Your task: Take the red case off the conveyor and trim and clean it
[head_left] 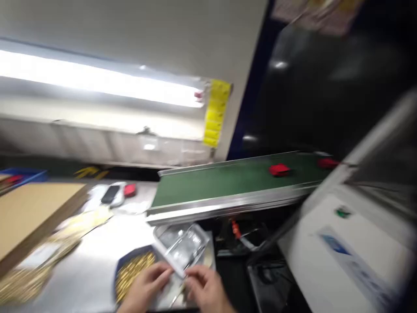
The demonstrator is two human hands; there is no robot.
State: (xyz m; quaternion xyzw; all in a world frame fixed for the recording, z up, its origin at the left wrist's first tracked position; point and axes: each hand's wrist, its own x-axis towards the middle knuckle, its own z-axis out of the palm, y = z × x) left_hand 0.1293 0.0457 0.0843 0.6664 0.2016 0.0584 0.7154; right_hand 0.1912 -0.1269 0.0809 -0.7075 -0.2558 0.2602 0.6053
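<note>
Both of my hands are at the bottom centre, thumbs and fingers pinched, their tips a short way apart. My left hand [148, 288] is beside a dark blue bin [120, 264] of small gold-coloured metal pieces [138, 265]. My right hand [206, 288] is at the near corner of a white-rimmed tray [164, 252]. Inside the tray are clear plastic and thin shiny shapes, too blurred to name. The fingertips of both hands are close to the tray's rim; whether they touch it I cannot tell. Anything pinched is too small or smeared to make out.
Beyond the tray a green conveyor belt [211, 182] slopes up rightward, carrying red pieces [279, 170]. A cardboard box [35, 213] and bags of gold-coloured pieces [29, 278] are at left. A white panel [345, 248] stands at right. A lamp [97, 78] hangs above.
</note>
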